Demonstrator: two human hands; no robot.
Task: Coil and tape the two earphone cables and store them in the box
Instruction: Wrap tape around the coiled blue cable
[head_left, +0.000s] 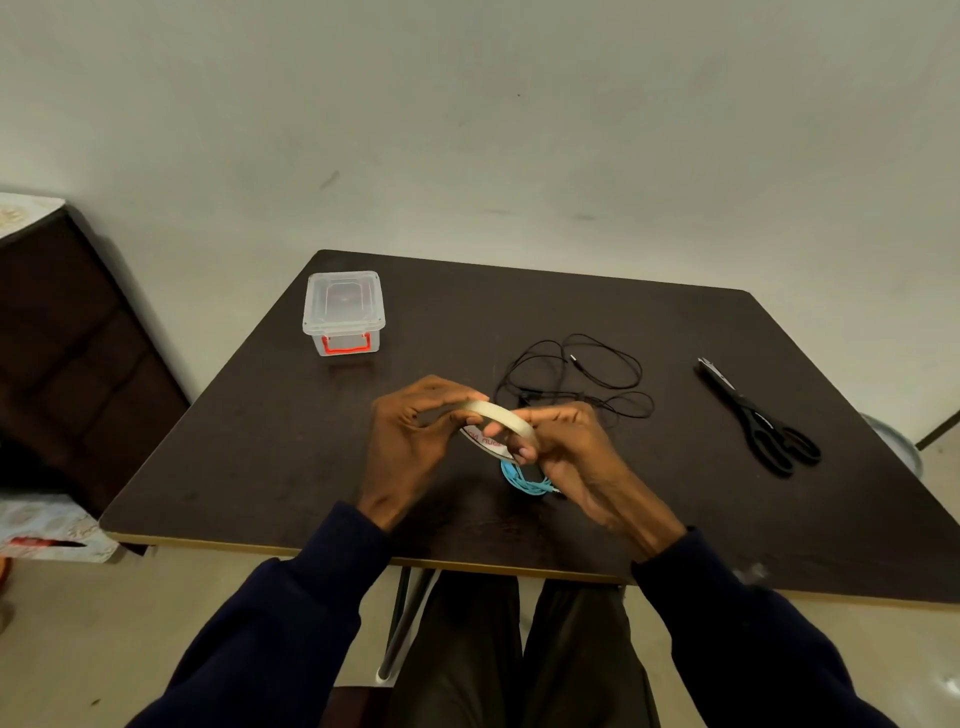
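A roll of tape (503, 419) is held above the middle of the dark table (291, 447) between both hands. My left hand (410, 441) grips its left rim; my right hand (566, 452) holds the right rim with fingertips on the edge. A blue earphone cable (522, 480), coiled, lies on the table just below the roll, partly hidden by my right hand. The black earphone cable (576, 379) lies loose and uncoiled behind the hands. The clear plastic box (344, 310) with a red latch stands lidded at the far left.
Black scissors (758, 415) lie closed at the right side of the table. A dark cabinet (67, 353) stands to the left of the table, and a wall runs just behind the table's far edge.
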